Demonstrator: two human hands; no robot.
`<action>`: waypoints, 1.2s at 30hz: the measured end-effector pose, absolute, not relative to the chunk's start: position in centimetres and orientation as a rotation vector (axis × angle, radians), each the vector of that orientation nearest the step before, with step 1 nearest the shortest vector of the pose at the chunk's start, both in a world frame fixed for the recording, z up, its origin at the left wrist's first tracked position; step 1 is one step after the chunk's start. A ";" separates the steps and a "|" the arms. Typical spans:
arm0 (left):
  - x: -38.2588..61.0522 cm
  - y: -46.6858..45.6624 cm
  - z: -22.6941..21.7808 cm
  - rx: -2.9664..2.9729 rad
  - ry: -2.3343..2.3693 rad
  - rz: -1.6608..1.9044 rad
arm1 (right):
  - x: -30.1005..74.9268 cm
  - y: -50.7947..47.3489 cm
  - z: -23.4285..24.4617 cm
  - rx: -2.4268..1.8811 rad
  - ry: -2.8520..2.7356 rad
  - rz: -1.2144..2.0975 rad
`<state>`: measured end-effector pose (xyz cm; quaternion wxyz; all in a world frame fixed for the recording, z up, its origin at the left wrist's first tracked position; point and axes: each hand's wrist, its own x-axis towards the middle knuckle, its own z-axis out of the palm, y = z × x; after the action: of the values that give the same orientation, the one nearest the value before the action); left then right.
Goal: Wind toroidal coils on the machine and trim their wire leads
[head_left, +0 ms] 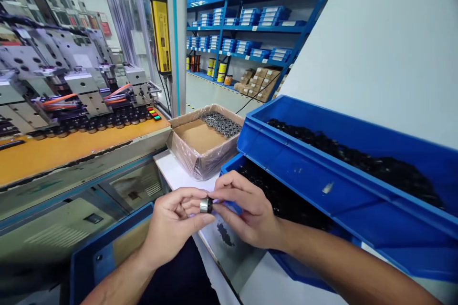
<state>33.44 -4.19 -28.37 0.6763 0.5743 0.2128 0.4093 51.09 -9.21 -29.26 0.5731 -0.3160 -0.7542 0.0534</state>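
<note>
Between my hands, at the middle of the view, is a small cylindrical part (204, 206) with a shiny silver metal ring and a black piece at its right side. My left hand (173, 224) is closed on the silver ring, holding it with the fingertips. The fingertips of my right hand (246, 207) pinch the black piece against the ring's right side. Those fingers partly hide it, so I cannot tell whether it is one piece with the ring.
A plastic-lined cardboard box (182, 147) with small metal parts lies ahead. Stacked blue bins (296, 167) of black parts stand at right. An orange bench (82, 150) with a machine and several black cylindrical parts is at left. Another blue bin (74, 267) sits low at left.
</note>
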 end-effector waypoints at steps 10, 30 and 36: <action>33.1 -4.3 -28.8 1.353 0.464 0.988 | 51.1 -9.0 -29.8 -0.708 -1.879 -0.186; 32.0 -5.1 -29.0 1.275 0.420 0.938 | 50.0 -9.7 -29.7 -0.641 -1.899 -0.287; 31.7 -5.0 -29.3 1.282 0.426 0.934 | 50.0 -9.6 -29.9 -0.637 -1.910 -0.258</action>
<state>31.73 -4.96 -29.29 0.6816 0.5712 0.1899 0.4161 50.00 -9.64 -29.91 0.5279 -0.2666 -0.7992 -0.1079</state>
